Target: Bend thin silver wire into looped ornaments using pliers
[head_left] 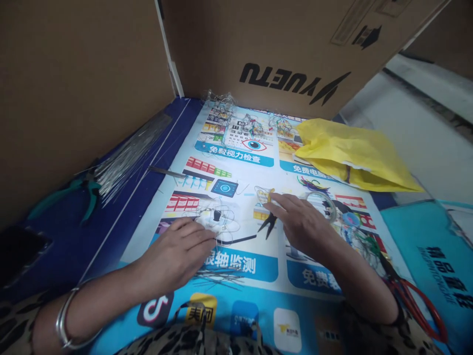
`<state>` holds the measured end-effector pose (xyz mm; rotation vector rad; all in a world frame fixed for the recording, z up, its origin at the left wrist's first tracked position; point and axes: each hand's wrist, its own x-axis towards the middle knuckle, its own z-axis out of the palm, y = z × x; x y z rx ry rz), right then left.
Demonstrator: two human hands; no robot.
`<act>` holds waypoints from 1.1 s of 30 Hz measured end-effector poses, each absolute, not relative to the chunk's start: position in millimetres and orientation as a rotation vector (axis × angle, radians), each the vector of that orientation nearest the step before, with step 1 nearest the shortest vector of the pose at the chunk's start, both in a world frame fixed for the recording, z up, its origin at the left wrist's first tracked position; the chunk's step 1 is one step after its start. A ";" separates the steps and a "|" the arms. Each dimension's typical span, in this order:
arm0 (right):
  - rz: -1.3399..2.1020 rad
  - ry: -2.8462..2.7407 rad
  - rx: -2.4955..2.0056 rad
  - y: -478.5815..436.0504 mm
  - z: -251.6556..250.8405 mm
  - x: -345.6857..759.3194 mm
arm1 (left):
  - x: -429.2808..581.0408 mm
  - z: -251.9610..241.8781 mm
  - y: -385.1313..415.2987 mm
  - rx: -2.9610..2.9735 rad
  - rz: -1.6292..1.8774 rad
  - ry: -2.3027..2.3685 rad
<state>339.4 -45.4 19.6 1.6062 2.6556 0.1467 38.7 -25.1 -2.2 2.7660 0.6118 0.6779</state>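
Observation:
My left hand (177, 251) lies palm down on a printed poster mat (236, 167), its fingers closed over a tangle of thin wire with a small dark bead (217, 215). My right hand (301, 222) rests to the right, fingertips pinching a small yellow piece (269, 196) on a wire loop. Small black snips (269, 224) lie under that hand's thumb side. A silver bangle (64, 318) circles my left wrist.
A bundle of straight silver wires (129, 155) and teal-handled pliers (79, 192) lie at the left. A yellow plastic bag (354, 155) sits at the right back. Finished wire pieces (251, 123) cluster by the cardboard wall (288, 44). Red-handled scissors (417, 301) lie at the right.

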 end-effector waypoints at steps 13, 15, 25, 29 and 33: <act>-0.093 2.798 1.543 -20.0 15.8 361.8 | 41.1 -3.2 -24.3 2.703 0.622 0.677; -0.093 2.802 1.573 -19.9 15.7 360.4 | 42.2 -3.6 -24.0 2.701 0.616 0.682; 0.163 2.757 1.751 -36.8 0.4 336.8 | 35.4 -0.3 -23.6 2.684 0.808 0.616; 0.403 2.611 1.741 -42.8 2.1 325.1 | 28.7 6.5 -22.1 2.635 0.947 0.650; 0.489 2.471 1.722 -45.0 6.0 315.6 | 25.4 12.5 -18.3 2.573 1.053 0.698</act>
